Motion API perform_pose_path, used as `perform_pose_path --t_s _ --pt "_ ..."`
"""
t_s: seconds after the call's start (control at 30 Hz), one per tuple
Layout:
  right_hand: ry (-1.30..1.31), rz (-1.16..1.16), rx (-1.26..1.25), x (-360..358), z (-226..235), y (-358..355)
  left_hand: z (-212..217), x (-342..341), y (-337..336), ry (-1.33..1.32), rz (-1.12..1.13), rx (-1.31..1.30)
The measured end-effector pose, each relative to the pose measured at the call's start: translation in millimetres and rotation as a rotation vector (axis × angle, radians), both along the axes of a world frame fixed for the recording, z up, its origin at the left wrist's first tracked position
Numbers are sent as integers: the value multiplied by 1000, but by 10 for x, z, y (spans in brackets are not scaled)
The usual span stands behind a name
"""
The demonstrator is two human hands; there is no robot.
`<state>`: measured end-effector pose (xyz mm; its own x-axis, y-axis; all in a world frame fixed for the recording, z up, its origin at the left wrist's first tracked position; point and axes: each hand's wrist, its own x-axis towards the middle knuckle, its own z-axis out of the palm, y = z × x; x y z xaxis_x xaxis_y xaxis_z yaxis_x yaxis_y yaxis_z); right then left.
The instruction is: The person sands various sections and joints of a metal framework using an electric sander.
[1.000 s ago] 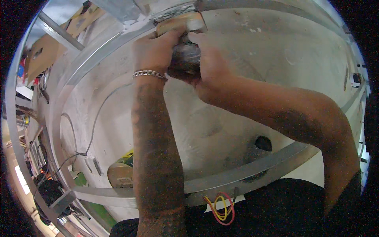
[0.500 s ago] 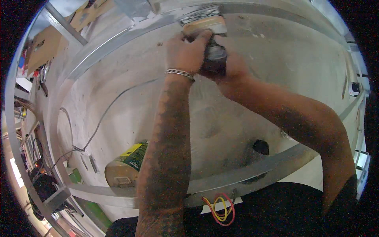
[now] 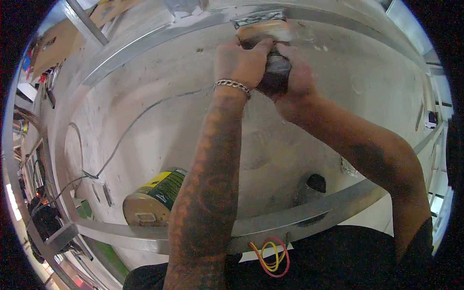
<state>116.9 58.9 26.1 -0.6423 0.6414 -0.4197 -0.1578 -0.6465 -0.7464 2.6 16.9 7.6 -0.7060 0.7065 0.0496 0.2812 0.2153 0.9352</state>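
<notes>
A bare concrete floor (image 3: 159,121) fills the view, crossed by galvanised metal framing: a far rail (image 3: 145,53) arching along the top and a near rail (image 3: 299,217) just above the person's dark shirt. A thin grey cable (image 3: 121,145) trails across the floor on the left. Compared with one second ago, the view has shifted so that the joined hands sit further right and nearer the top rim, and the can below shows more fully; the two-handed grip itself appears unchanged, which suggests steady work held at one spot on the far rail rather than a new step.

The left forearm rises from the lower edge, with a silver chain bracelet (image 3: 233,86) at the wrist. The left hand (image 3: 240,63) is closed from the left round a dark cylindrical tool body (image 3: 276,72); the right hand (image 3: 298,79) is wrapped round it from the right. The tool's front end is blurred and meets the far rail beside a small metal plate (image 3: 258,18); its exact kind cannot be told.

Smaller items: a yellow-and-green can (image 3: 152,200) lying on its side near the left forearm, and a loop of red and yellow wires (image 3: 270,256) at the shirt.
</notes>
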Motion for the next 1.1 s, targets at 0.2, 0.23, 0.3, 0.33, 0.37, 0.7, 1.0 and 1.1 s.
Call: perform_pose_path --t_s 0.2,0.23,0.3,0.33,0.37,0.7,1.0,1.1 --pt "-54 3 4 -52 -50 20 24 -10 -25 -49 37 -7" --pt "-66 13 3 -41 -42 20 35 16 -31 -58 66 -34" --pt "-49 8 16 -18 -138 54 9 78 -65 -64 59 -26" --pt "-29 3 24 2 -192 63 -14 103 -83 -68 52 -24" --pt "-26 6 24 38 -240 74 -60 117 -70 -66 55 -23" --pt "-25 8 8 100 -157 107 -183 114 13 -200 -1 110" --pt "-108 3 3 -120 -146 -4 -205 -68 -75 -146 123 15" --pt "-64 11 21 -110 -131 29 -185 -57 -50 -138 95 76"
